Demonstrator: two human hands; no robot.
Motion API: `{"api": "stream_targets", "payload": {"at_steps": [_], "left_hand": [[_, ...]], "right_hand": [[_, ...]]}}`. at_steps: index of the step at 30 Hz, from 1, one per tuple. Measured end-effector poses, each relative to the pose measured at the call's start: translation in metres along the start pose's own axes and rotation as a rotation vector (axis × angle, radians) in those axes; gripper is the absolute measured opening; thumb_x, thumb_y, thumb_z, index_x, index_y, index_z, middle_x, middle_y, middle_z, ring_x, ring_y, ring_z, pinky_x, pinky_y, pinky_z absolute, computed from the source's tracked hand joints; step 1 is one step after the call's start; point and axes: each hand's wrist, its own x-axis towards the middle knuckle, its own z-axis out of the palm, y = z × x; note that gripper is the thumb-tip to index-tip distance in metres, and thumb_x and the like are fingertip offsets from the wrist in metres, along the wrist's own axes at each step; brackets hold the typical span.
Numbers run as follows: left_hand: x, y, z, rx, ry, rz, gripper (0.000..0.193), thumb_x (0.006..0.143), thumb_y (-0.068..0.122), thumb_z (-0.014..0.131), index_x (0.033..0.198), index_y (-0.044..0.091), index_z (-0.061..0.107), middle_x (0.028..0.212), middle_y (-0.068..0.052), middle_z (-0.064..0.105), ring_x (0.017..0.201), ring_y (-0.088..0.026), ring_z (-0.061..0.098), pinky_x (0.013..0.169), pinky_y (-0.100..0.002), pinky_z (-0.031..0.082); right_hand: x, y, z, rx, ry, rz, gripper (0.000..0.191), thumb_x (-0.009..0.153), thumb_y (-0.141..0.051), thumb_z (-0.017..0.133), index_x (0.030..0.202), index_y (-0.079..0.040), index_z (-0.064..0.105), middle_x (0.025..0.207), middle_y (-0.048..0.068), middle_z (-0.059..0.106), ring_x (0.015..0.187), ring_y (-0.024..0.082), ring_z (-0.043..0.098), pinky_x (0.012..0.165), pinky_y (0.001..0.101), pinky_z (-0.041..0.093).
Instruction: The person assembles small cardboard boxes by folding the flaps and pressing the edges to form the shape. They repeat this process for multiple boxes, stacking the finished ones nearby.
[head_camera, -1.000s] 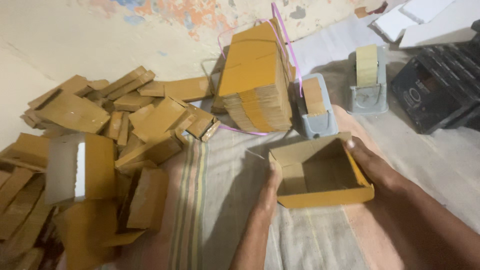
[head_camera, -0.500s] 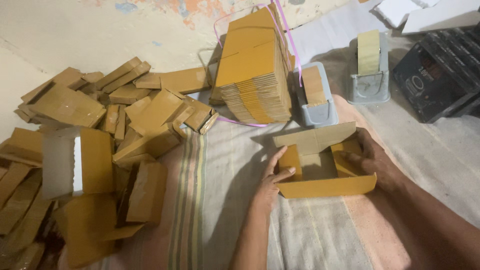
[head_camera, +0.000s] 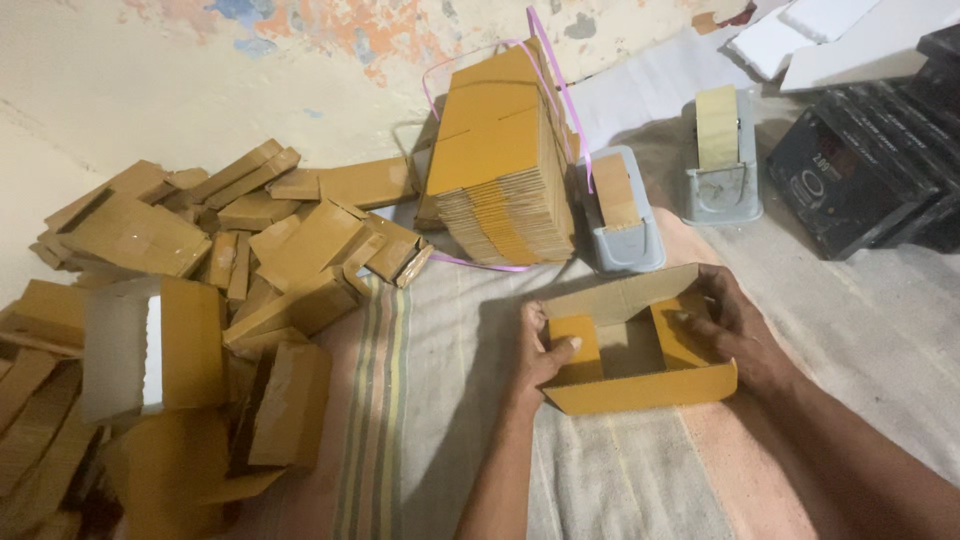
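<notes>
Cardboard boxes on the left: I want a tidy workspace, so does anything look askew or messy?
Yes. The finished boxes lie in a loose, tumbled heap at all angles, some overlapping. The flat stack leans slightly inside its pink strap. The open box between left hand and right hand looks undamaged.

Both hands folding yellow cardboard box, folded boxes pile nearby

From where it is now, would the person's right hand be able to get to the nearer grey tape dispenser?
Probably yes. The right hand is busy holding the yellow cardboard box, but the nearer grey tape dispenser sits just beyond the box on the cloth, with nothing in between.
</notes>
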Motion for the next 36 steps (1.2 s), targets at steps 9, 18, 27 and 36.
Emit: {"api": "stream_targets", "payload": {"at_steps": [9, 18, 27, 36], "left_hand": [[-0.014, 0.006, -0.01, 0.495, -0.151, 0.134, 0.04, 0.099, 0.042, 0.057, 0.116, 0.008, 0.071, 0.14, -0.01, 0.062, 0.132, -0.026, 0.058, 0.114, -0.039, 0.048], [-0.04, 0.014, -0.038, 0.303, -0.329, -0.101, 0.118, 0.082, 0.095, 0.015, 0.148, 0.005, 0.055, 0.172, -0.007, 0.029, 0.16, -0.029, 0.022, 0.128, -0.048, 0.013], [-0.041, -0.009, -0.035, 0.225, -0.185, -0.162, 0.092, 0.09, 0.075, 0.037, 0.143, 0.004, 0.059, 0.167, -0.005, 0.039, 0.155, -0.028, 0.032, 0.124, -0.044, 0.018], [-0.019, -0.006, 0.015, 1.17, -0.18, -0.177, 0.053, 0.105, 0.033, 0.044, 0.153, 0.011, 0.044, 0.163, -0.007, 0.039, 0.156, -0.032, 0.021, 0.128, -0.047, 0.012]], "right_hand": [[0.029, 0.042, -0.031, 0.028, -0.093, -0.099, 0.048, 0.089, -0.019, 0.055, 0.133, -0.001, 0.058, 0.142, 0.024, 0.058, 0.131, 0.04, 0.06, 0.11, 0.0496, 0.051], [0.053, 0.061, -0.069, 0.057, -0.698, -0.365, 0.11, 0.08, -0.079, 0.054, 0.147, 0.009, 0.051, 0.178, 0.022, 0.004, 0.157, 0.048, 0.023, 0.119, 0.0622, 0.026], [-0.012, 0.019, -0.011, -0.043, -0.014, 0.022, 0.058, 0.102, -0.024, 0.055, 0.158, -0.013, 0.049, 0.165, 0.023, 0.043, 0.14, 0.048, 0.052, 0.107, 0.0592, 0.051], [0.033, 0.02, -0.02, -2.312, -0.166, -0.69, 0.078, 0.097, -0.046, 0.046, 0.158, -0.002, 0.024, 0.164, 0.02, 0.02, 0.155, 0.041, 0.012, 0.126, 0.0553, 0.012]]}}
